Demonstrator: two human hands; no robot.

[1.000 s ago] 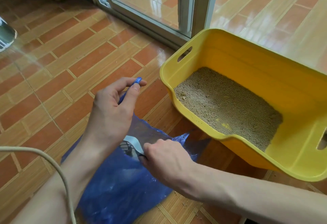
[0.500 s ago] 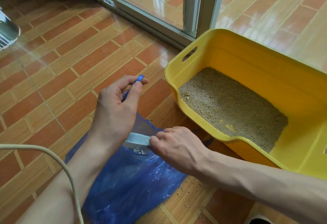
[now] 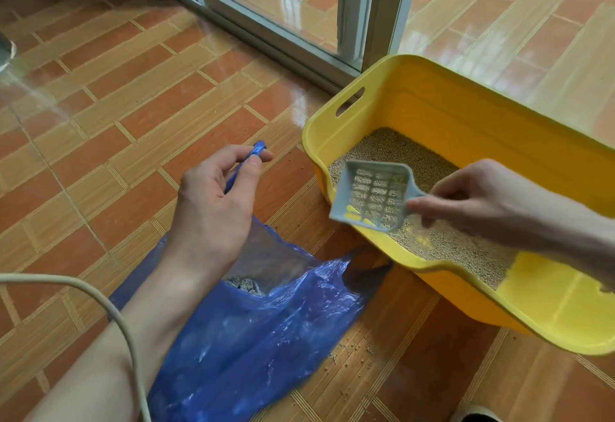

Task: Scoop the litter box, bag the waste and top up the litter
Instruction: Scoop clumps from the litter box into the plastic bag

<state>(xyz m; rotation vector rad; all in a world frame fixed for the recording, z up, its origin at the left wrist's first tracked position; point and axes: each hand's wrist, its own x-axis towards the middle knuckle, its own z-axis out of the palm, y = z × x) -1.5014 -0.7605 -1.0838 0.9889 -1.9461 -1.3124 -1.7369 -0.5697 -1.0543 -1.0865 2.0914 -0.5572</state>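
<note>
A yellow litter box [image 3: 459, 112] sits on the tiled floor at the right, with beige litter [image 3: 406, 152] spread across its bottom. My right hand [image 3: 482, 202] grips the handle of a pale grey slotted scoop [image 3: 372, 195], held empty over the box's near left corner. My left hand [image 3: 216, 195] pinches the handle of a blue plastic bag [image 3: 259, 331] and holds its mouth open. Grey clumps of waste [image 3: 244, 283] lie inside the bag, which rests on the floor left of the box.
A sliding glass door frame [image 3: 266, 28] runs behind the box. A pale cable [image 3: 109, 308] crosses my left forearm. Loose litter grains [image 3: 352, 351] are scattered on the tiles between bag and box. A shoe tip [image 3: 476, 415] shows at the bottom right.
My right hand has lifted the scoop out of the blue bag and carried it right, over the litter box. My left hand still holds the bag open.
</note>
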